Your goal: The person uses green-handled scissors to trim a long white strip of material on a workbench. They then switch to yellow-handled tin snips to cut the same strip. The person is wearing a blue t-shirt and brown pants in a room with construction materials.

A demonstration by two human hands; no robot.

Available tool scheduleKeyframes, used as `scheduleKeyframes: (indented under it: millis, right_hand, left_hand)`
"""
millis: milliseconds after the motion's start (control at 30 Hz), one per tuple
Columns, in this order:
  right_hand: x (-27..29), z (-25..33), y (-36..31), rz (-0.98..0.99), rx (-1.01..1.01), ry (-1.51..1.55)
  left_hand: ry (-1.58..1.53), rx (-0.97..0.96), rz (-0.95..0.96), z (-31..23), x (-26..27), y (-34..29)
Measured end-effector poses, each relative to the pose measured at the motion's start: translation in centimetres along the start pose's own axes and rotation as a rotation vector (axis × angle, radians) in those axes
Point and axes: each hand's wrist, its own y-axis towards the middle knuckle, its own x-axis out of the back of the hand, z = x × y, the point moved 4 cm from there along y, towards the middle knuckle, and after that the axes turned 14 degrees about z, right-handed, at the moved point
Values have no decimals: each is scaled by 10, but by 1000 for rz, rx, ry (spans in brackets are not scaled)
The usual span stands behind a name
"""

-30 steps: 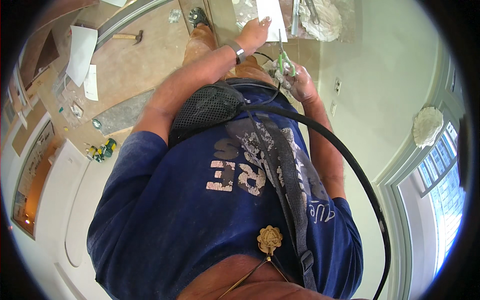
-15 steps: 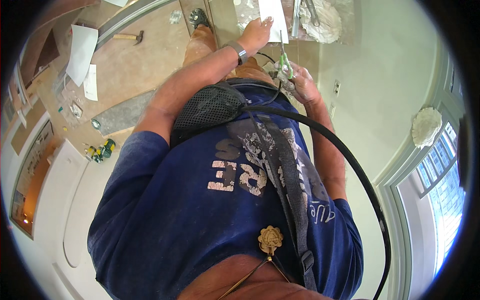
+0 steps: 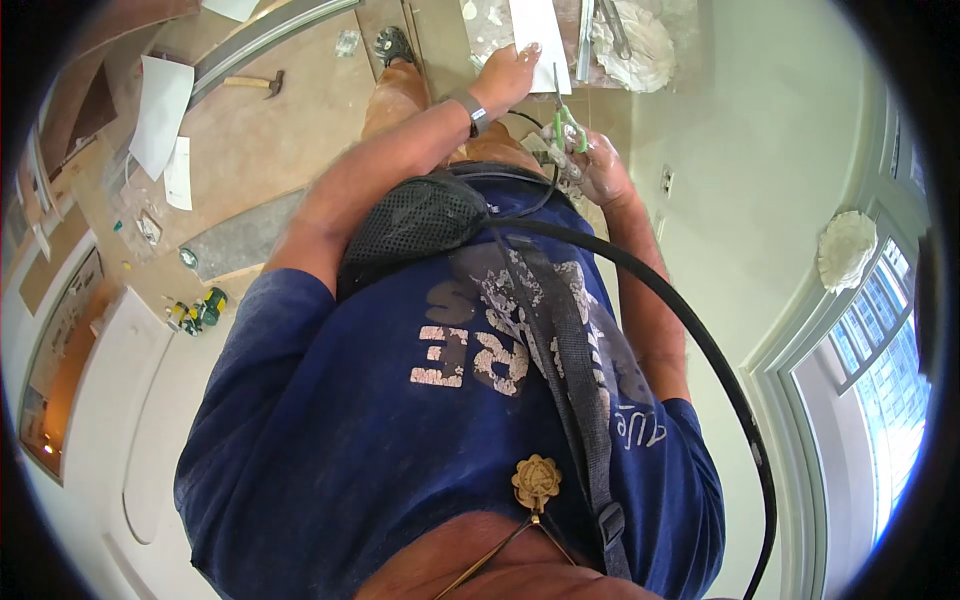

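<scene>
My left hand (image 3: 506,78) is closed on a white sheet of paper (image 3: 541,45), with the thumb on top. Just right of and nearer to me, my right hand (image 3: 604,172) grips a pair of scissors (image 3: 566,132) with green handles. The blades point away from me, and their tips reach the near edge of the paper. White dusty residue coats the fingers of my right hand. Whether the blades have cut into the sheet is too small to tell.
Beyond my hands, a whitish crumpled cloth or mass (image 3: 634,48) lies beside metal tools (image 3: 586,40) on a stained board. On the left are a hammer (image 3: 256,83), white sheets (image 3: 160,115) and green-and-yellow power tools (image 3: 205,310). A pale wall (image 3: 745,170) and window stand at right.
The scissors' green handles have spread further apart in my right hand. My left hand keeps its hold on the paper. The whole view has shifted slightly.
</scene>
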Motion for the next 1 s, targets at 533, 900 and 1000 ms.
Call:
scheduleKeyframes:
  millis: [533,900,1000]
  right_hand:
    - [-3,1,0,27,-89,-15]
    - [-1,-1,4,-5,-15,-3]
    - [-7,4,4,-5,31,-19]
  left_hand:
    - [97,56,3,-9,4,-3]
    - [-132,100,88,-11,-2,-7]
    - [-82,77,82,-4,-1,-4]
